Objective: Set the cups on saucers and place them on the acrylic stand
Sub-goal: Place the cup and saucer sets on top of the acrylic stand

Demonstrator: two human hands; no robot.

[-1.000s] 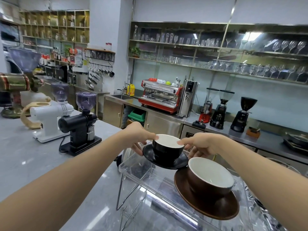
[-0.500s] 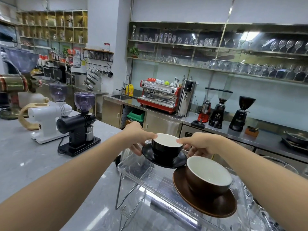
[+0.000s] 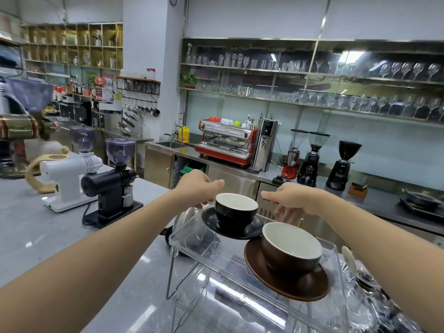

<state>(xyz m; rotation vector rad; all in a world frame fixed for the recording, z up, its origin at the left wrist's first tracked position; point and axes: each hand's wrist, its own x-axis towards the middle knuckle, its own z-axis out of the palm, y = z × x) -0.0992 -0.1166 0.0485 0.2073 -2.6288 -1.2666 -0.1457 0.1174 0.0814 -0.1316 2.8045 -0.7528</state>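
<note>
black cup (image 3: 235,209) on black saucer (image 3: 231,225) mid-frame on acrylic stand (image 3: 192,239), between both hands: left hand (image 3: 198,188) and right hand (image 3: 288,200) loosely curled, thumbs out, holding nothing; brown cup (image 3: 292,248) lower right

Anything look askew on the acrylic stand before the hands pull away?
Yes. The black saucer overlaps the rim of the brown saucer, so it seems tilted rather than flat on the acrylic stand. Both cups sit upright; nothing spilled.

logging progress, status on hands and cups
Left hand, right hand off. Black cup, brown cup on saucers atop clear acrylic stand. Nothing blocking.
</note>
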